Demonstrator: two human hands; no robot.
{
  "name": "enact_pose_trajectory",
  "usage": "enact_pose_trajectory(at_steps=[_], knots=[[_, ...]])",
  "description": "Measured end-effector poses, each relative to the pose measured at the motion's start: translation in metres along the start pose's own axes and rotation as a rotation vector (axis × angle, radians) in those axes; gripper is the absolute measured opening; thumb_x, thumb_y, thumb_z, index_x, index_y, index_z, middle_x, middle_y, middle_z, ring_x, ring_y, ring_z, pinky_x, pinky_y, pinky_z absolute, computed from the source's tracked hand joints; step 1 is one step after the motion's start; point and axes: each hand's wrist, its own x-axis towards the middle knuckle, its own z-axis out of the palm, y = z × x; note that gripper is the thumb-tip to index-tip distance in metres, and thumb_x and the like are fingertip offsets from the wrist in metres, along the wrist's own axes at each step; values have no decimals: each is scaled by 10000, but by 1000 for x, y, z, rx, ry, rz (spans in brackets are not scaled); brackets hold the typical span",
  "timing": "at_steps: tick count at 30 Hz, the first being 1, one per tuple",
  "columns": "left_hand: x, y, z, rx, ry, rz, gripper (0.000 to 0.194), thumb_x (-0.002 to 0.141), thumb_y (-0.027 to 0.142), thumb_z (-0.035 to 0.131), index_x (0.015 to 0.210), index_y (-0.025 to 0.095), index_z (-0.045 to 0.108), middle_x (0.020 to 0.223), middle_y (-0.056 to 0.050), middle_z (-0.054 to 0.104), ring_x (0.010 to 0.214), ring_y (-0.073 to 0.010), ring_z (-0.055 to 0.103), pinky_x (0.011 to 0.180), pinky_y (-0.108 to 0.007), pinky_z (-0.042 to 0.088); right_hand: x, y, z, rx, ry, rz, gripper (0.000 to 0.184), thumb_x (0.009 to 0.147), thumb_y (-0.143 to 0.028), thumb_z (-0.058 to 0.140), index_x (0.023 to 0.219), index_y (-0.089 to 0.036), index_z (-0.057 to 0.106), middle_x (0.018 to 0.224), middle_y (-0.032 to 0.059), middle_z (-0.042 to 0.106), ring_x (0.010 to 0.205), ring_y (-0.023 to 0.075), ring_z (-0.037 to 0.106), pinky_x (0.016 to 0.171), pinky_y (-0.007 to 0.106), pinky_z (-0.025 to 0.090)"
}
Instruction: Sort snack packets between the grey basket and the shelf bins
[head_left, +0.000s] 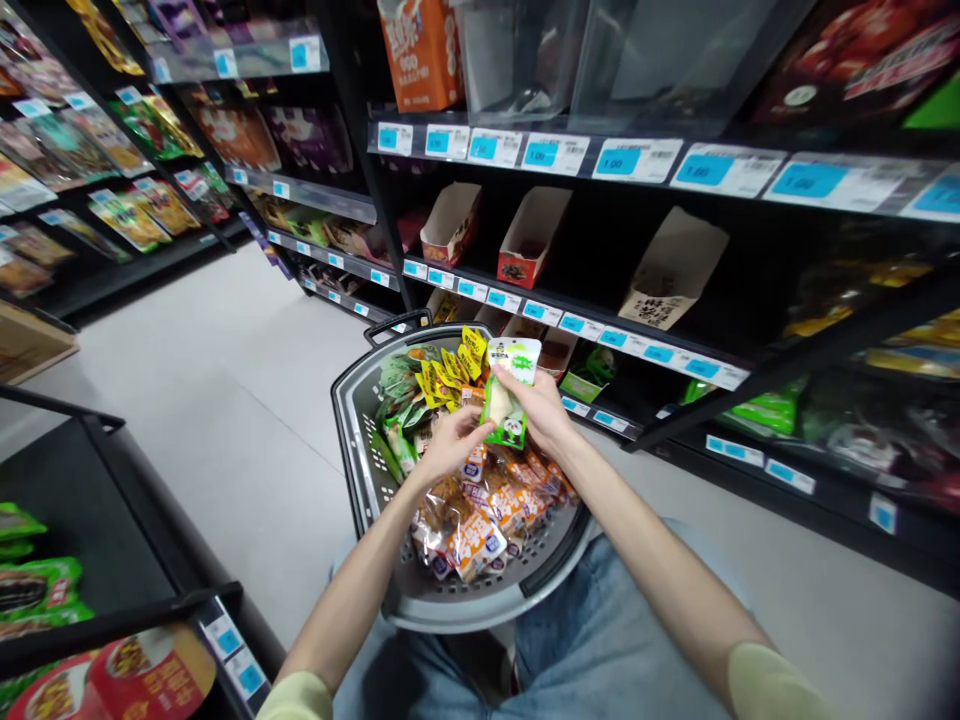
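My right hand grips a small green and white snack packet and holds it upright above a grey shopping basket. My left hand reaches in beside it, fingers curled, its fingertips at the packet's lower left edge. Whether the left hand pinches anything is hidden. The basket is filled with snack packs: yellow packets at the back, green ones at the left, orange and clear wrapped ones at the front.
Black store shelves with blue price tags rise on the right, holding open cardboard display boxes and green packs. More shelving lines the far left, and a low shelf sits at the lower left. Grey floor runs between.
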Motion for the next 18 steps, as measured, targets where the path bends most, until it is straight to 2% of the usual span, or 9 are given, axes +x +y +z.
enact_pose_trajectory(at_steps=[3, 9, 13, 18], knots=[[1, -2, -3, -1, -28, -21, 307, 818, 426, 690, 923, 141, 650, 798, -27, 670, 725, -140, 609, 697, -253, 468, 2, -1, -1, -32, 29, -48, 366, 587, -386, 861, 818, -137, 724, 802, 55, 749, 672, 171, 666, 652, 277, 515], [3, -1, -9, 127, -39, 9, 316, 854, 454, 627, 798, 145, 652, 684, 2, 640, 613, -113, 551, 592, -225, 410, 0, 1, -3, -49, 17, -41, 354, 598, -363, 848, 837, -135, 719, 766, 53, 745, 648, 192, 674, 641, 302, 526], [4, -1, -9, 77, -54, 21, 294, 873, 431, 606, 843, 143, 656, 743, -24, 667, 670, -134, 592, 636, -240, 445, -1, 4, -2, -76, -21, -41, 346, 601, -358, 846, 834, -136, 718, 776, 57, 746, 665, 200, 684, 661, 308, 537], [4, -2, -6, -32, 45, 35, 308, 832, 423, 664, 970, 147, 661, 851, -43, 687, 735, -143, 618, 703, -253, 477, -6, 6, -1, -125, -69, -6, 363, 581, -385, 853, 812, -142, 713, 785, 62, 748, 674, 199, 682, 639, 297, 532]])
